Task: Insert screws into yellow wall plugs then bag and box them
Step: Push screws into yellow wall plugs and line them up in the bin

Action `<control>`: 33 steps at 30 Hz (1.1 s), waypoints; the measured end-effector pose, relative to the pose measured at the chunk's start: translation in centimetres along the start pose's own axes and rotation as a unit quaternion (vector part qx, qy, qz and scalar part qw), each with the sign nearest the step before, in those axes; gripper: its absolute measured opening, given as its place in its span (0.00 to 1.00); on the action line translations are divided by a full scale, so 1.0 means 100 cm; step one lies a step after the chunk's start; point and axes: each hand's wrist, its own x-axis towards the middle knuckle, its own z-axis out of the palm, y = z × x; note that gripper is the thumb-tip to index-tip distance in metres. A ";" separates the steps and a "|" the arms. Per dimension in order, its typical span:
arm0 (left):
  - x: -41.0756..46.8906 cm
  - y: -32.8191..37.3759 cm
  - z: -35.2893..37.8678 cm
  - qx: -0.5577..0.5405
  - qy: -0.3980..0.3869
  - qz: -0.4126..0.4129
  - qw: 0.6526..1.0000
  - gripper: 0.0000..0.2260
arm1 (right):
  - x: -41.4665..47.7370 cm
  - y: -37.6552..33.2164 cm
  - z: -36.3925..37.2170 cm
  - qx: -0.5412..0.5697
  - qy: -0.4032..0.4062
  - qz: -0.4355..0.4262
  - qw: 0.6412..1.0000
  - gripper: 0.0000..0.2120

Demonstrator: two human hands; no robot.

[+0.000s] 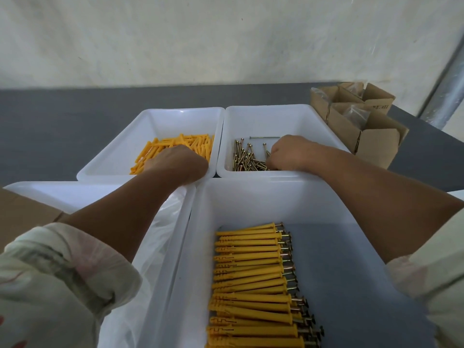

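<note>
Squarely ahead, a dark grey bench (50, 126) runs up to a pale, scuffed wall (175, 41), and a silvery pipe (449, 96) climbs past its far right corner. Four white tubs crowd the bench.

The far left tub (120, 136) holds loose yellow wall plugs (190, 144). The left hand (175, 162) reaches down into them, knuckles up. Its grip is curled under and hidden by the back of the hand, so I cannot tell whether it pinches a plug.

Touching that tub on its right, the far right tub (276, 119) holds a heap of brassy screws (247, 156). The right hand (288, 154) sits among them with its fingers bent down onto the heap. Whether its grip has closed on a screw I cannot tell.

By the near edge, the near right tub (251, 197) carries a neat row of assembled plugs (251, 272), with the screw heads sticking out to the right. The near left tub (62, 194) beside it holds clear plastic bags (160, 234).

Open cardboard boxes (371, 144) with clear bags inside stand at the far right corner of the bench. A brown cardboard flap (20, 212) shows at the left edge. Pale rolled sleeves (62, 272) cover both upper arms.
</note>
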 end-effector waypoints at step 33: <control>-0.089 0.016 -0.045 -0.752 -0.073 -0.106 0.647 0.06 | -0.090 -0.014 -0.011 0.606 0.171 -0.033 0.777 0.04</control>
